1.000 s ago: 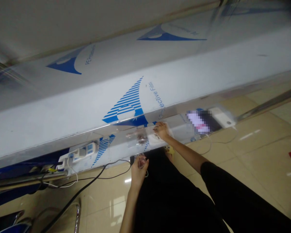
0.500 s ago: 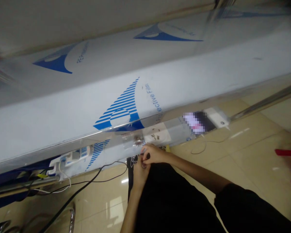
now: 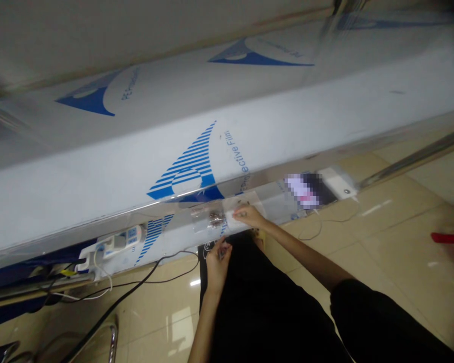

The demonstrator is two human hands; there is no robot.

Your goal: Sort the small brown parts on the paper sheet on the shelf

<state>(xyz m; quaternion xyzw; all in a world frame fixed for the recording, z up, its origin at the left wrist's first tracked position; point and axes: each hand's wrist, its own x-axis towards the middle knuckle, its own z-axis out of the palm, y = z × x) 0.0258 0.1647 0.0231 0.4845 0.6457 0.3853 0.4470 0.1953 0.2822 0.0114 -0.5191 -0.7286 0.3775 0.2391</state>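
Note:
My left hand (image 3: pixel 218 258) is held close to my body below the table edge, its fingers curled together around something small that I cannot make out. My right hand (image 3: pixel 249 216) reaches over a white sheet (image 3: pixel 258 200) that has small dark pieces on it. Its thumb and fingertips are pinched together at the sheet's left part; whatever may be between them is too small to tell. To the left of the sheet lies a clear plastic bag (image 3: pixel 216 219) with small brown items inside. My right hand covers part of the sheet.
A table covered with printed protective film (image 3: pixel 287 121) runs across the view. A lit phone (image 3: pixel 304 191) with a white cable lies to the right, beside a white box (image 3: pixel 337 182). On the left is a power strip (image 3: pixel 115 244); a black cable (image 3: pixel 136 286) hangs near it.
My right hand has moved away from my left hand, up and to the right, over the white sheet. My left hand stays nearly in place, its fingers still curled.

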